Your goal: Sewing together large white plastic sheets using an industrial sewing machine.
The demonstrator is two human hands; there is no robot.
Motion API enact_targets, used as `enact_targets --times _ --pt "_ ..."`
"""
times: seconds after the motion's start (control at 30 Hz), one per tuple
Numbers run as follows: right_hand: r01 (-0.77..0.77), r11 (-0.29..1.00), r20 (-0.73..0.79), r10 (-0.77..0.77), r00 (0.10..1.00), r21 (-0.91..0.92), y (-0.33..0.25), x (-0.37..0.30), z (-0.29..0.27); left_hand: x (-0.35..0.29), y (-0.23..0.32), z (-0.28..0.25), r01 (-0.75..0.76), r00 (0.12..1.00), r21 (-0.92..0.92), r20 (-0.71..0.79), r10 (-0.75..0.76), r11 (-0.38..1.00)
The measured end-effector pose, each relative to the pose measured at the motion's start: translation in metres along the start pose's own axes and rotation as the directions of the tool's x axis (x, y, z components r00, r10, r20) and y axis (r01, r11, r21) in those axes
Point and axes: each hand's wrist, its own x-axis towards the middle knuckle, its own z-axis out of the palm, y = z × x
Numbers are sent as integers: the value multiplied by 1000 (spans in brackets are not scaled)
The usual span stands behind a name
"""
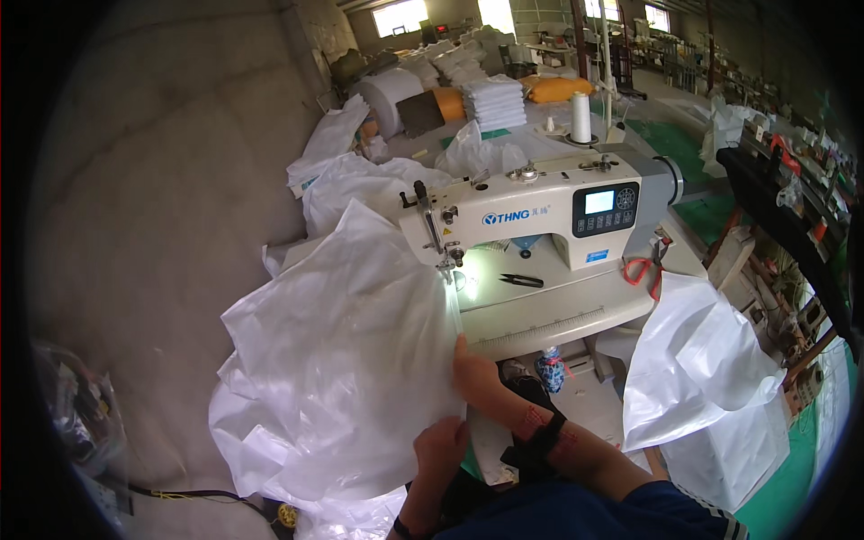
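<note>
A large white woven-plastic sheet (342,360) drapes off the left side of the sewing machine (540,211), its right edge running up under the lit needle area. My right hand (475,373) pinches that edge just in front of the machine bed. Lower down, my left hand (438,447) is closed on the same edge, close to my body. Fingertips of both hands are partly hidden by the sheet and the hands themselves. Black thread snips (522,281) lie on the bed under the machine arm. Red-handled scissors (641,272) rest at the bed's right end.
More white sheets (697,360) hang at the table's right. A thread cone (580,119) stands behind the machine. Stacked white bundles (495,103) and a large roll (389,99) sit farther back. A bare wall (162,225) rises on the left; a black cable (198,494) runs low there.
</note>
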Motion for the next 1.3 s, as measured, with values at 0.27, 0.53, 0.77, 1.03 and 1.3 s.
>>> enact_targets --times 0.27,0.53,0.77,1.03,1.3 --pt "-6 999 -48 4 999 -50 -11 -3 -11 7 1 -4 -245 951 -89 -216 222 965" --pt "-25 995 -67 19 998 -96 -11 0 -4 7 -13 10 -206 977 -41 -61 204 978" --pt "12 995 -90 -20 996 -94 -4 4 -4 12 -10 8 47 981 -42 189 -38 998" --pt "20 995 -46 -25 999 -102 -1 6 -15 24 -12 12 51 976 -116 214 -25 992" --pt "6 999 -33 -8 999 -43 2 15 -21 40 8 -5 -84 996 -238 -27 80 968"
